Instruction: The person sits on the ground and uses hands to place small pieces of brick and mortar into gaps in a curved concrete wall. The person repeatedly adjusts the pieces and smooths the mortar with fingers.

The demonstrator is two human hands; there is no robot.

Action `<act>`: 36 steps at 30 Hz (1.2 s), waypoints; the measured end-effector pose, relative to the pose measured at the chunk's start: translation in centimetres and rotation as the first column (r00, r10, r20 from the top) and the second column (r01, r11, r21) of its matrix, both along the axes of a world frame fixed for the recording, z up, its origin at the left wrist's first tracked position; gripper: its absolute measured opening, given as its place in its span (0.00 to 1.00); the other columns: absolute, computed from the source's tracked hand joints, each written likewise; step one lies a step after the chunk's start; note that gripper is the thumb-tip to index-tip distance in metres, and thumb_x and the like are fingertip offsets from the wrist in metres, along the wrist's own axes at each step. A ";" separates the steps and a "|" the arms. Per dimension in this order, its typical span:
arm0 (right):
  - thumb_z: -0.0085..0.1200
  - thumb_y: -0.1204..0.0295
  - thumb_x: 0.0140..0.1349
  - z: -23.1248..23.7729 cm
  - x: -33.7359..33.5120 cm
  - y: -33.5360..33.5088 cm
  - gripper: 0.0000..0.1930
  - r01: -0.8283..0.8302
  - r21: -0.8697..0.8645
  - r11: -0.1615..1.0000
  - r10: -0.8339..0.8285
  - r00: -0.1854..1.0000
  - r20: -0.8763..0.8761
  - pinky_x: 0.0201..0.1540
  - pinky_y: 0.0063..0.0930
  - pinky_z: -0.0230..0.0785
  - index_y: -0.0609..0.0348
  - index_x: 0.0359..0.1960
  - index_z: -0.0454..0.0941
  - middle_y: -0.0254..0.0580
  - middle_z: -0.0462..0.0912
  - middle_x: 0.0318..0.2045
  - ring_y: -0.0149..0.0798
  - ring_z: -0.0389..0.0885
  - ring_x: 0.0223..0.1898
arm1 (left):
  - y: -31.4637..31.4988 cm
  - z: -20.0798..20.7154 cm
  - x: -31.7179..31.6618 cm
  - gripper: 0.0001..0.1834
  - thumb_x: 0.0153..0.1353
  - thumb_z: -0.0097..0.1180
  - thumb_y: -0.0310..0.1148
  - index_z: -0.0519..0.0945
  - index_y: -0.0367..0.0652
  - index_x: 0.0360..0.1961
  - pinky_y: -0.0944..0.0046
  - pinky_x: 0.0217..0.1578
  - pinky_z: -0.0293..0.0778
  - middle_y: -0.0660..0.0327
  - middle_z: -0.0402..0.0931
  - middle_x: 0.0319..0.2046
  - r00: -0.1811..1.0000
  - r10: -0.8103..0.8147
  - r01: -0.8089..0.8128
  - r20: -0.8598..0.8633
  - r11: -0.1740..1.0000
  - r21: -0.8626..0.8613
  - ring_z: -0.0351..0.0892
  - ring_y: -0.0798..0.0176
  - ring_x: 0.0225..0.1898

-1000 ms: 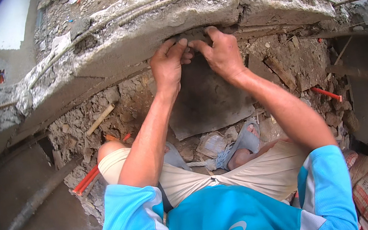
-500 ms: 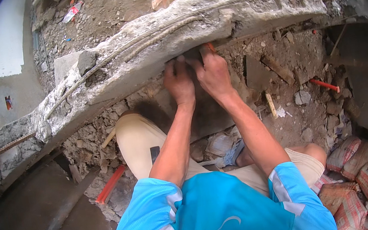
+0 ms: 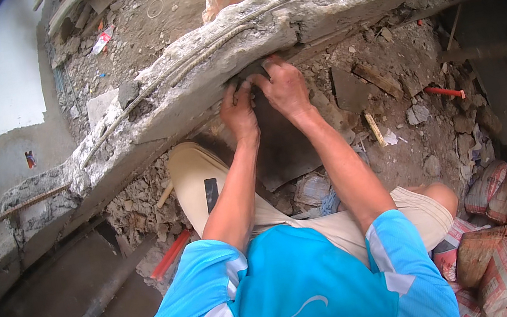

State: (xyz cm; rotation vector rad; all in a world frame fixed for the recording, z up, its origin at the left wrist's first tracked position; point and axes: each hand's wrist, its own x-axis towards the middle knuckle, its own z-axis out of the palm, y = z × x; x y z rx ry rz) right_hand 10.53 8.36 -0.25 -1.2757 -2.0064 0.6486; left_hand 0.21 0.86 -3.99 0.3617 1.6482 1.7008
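My left hand point(image 3: 239, 119) is raised to the underside of a rough concrete beam point(image 3: 201, 80), its fingers curled upward with the tips close together. My right hand point(image 3: 286, 93) is beside it, a little higher, thumb and fingers bent inward toward the left hand. Both sets of fingertips meet a dark patch at the beam's lower edge. Whatever they pinch there is too dark and too small to make out. Below and between my wrists is a dark, flat surface point(image 3: 278, 148) against the earth.
Ribbed steel bar point(image 3: 210, 52) runs along the beam. Red pipes stick out at left point(image 3: 170, 254) and right point(image 3: 445, 92). Filled woven sacks point(image 3: 503, 271) are piled at lower right. A wood stick point(image 3: 375, 129) and broken stones are in the dirt. Rubble lies beyond the beam.
The view has shifted and tilted slightly. Both hands stay at the beam's underside, their fingers slightly rearranged. An orange bit by the right fingertips no longer shows.
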 end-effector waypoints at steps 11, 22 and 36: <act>0.72 0.57 0.64 0.0 0.5 0.4 0.18 0.026 -0.078 0.997 -0.027 0.999 -0.020 0.48 0.53 0.81 0.57 0.47 0.90 0.55 0.90 0.46 0.64 0.89 0.46 | 1.1 -0.8 0.6 0.17 0.72 0.72 0.30 0.85 0.28 0.55 0.69 0.27 0.70 0.64 0.83 0.28 0.997 0.061 -0.062 -0.042 0.998 -0.018 0.75 0.74 0.26; 0.79 0.56 0.57 0.6 0.9 0.7 0.20 0.258 -0.099 0.961 -0.263 0.964 -0.044 0.43 0.54 0.80 0.60 0.39 0.88 0.55 0.91 0.36 0.63 0.90 0.40 | -0.8 1.5 -0.9 0.12 0.72 0.73 0.34 0.87 0.34 0.44 0.67 0.27 0.72 0.65 0.83 0.27 0.979 -0.041 0.027 -0.200 0.997 -0.072 0.77 0.73 0.26; 0.82 0.64 0.53 -2.7 1.0 2.3 0.19 0.306 -0.347 0.887 -0.416 0.855 -0.311 0.35 0.44 0.81 0.66 0.31 0.85 0.53 0.90 0.26 0.49 0.91 0.29 | 2.0 1.2 1.6 0.17 0.68 0.78 0.38 0.84 0.38 0.30 0.67 0.29 0.66 0.68 0.77 0.25 0.963 0.095 -0.109 -0.254 0.993 -0.043 0.69 0.74 0.28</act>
